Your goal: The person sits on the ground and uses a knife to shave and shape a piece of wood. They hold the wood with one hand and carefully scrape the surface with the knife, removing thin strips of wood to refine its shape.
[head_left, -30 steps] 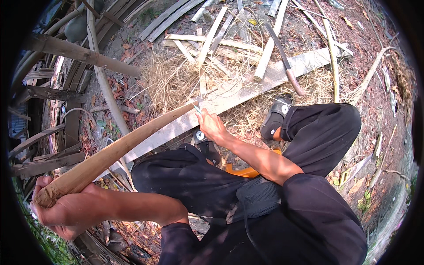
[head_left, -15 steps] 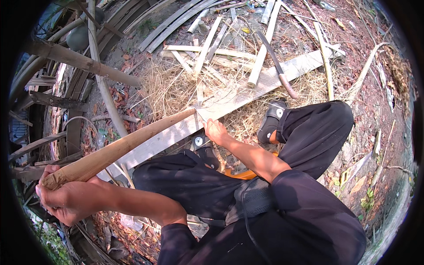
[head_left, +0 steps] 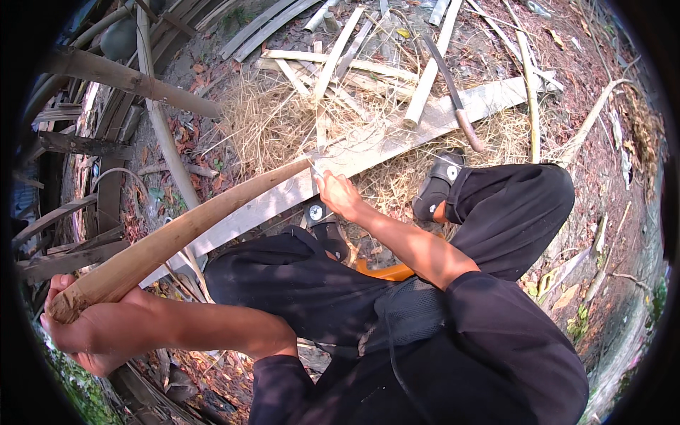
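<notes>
My left hand (head_left: 95, 329) is closed around the thick end of a long, tapering piece of wood (head_left: 177, 241), at the lower left. The wood slants up and away to its thin end, which lies over a grey plank (head_left: 234, 216). Beside that thin end my right hand (head_left: 340, 195) is closed on a thin, pale, blade-like tool (head_left: 315, 172), mostly hidden by the fingers. The plank runs from between my legs and the wood toward the far right. A machete (head_left: 453, 103) with a wooden handle rests across the plank.
Dry straw and shavings (head_left: 258, 127) cover the ground beyond the plank. Several cut bamboo strips (head_left: 340, 53) lie farther off. Bamboo poles (head_left: 142, 85) and stacked wood stand at the left. Something orange (head_left: 386, 271) shows beneath me. A handsaw (head_left: 563, 273) lies at the right.
The left hand and the thick end of the wood have shifted left and slightly down. My right hand has moved a little up and left beside the thin end, still closed.
</notes>
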`<state>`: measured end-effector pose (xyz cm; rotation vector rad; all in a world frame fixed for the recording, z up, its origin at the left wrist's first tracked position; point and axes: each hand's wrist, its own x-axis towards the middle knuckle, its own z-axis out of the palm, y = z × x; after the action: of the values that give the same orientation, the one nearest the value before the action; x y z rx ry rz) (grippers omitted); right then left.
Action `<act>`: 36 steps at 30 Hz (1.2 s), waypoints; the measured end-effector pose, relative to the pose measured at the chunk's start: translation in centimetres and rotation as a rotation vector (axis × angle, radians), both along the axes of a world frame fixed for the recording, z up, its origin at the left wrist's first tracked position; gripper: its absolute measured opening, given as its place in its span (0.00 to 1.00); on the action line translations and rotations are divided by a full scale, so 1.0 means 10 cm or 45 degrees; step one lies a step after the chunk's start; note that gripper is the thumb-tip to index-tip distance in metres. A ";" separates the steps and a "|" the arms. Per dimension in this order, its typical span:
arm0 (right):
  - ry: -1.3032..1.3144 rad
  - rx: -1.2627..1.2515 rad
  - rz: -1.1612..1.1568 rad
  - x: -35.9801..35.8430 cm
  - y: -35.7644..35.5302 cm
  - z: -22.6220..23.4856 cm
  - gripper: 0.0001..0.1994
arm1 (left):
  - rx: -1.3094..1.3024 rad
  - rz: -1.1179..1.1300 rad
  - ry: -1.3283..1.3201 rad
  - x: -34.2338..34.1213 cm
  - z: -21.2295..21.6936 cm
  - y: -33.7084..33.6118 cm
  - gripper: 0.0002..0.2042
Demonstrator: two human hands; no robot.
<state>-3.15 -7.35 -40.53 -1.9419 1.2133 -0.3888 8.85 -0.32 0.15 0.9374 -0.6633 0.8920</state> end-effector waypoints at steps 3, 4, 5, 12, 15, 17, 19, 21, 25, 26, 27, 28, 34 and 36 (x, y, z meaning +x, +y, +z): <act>0.138 -0.023 -0.007 -0.11 -0.08 -0.24 0.18 | 0.002 -0.054 -0.010 0.02 0.02 0.00 0.10; 0.157 -0.050 -0.042 -0.10 -0.17 -0.30 0.18 | -0.006 -0.088 -0.005 0.01 0.04 -0.02 0.10; 0.149 -0.043 -0.011 -0.08 -0.14 -0.29 0.18 | 0.005 -0.058 -0.001 -0.01 0.03 0.01 0.10; 0.287 0.149 -0.048 -0.19 0.05 0.02 0.19 | 0.054 0.058 -0.011 0.01 0.01 0.06 0.12; 0.156 0.438 -0.112 -0.12 -0.04 0.02 0.21 | 0.058 0.061 0.033 -0.05 0.03 -0.01 0.13; 0.102 -0.016 0.180 -0.17 -0.14 -0.05 0.20 | 0.069 0.071 0.016 -0.02 0.02 -0.01 0.14; -0.132 -0.305 -0.054 -0.14 -0.12 -0.06 0.17 | 0.005 -0.039 0.042 0.01 0.00 0.00 0.11; -0.054 -0.537 -0.002 -0.15 -0.01 0.08 0.17 | 0.011 -0.042 0.018 0.04 -0.01 0.03 0.11; 0.261 0.135 -0.115 -0.29 0.09 -0.06 0.20 | 0.000 -0.003 0.029 0.00 0.03 -0.03 0.12; 0.193 0.204 -0.078 -0.31 0.06 -0.05 0.20 | -0.002 -0.005 0.032 0.01 0.01 0.02 0.12; 0.125 0.272 -0.042 -0.34 -0.01 -0.04 0.20 | -0.005 -0.007 0.035 0.01 0.00 0.05 0.12; 0.057 0.340 -0.006 -0.37 -0.07 -0.02 0.21 | -0.022 -0.004 0.002 0.02 0.01 0.02 0.13; -0.482 0.062 0.087 -0.26 0.03 1.52 0.12 | 0.049 -0.112 0.035 -0.01 0.00 0.06 0.14; -0.588 0.155 0.170 -0.29 0.12 2.19 0.10 | 0.113 -0.062 0.089 -0.14 0.02 -0.01 0.15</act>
<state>-6.03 -6.14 -18.60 -1.6932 0.7858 -0.6360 7.47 -0.39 0.32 1.0228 -0.6670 0.7885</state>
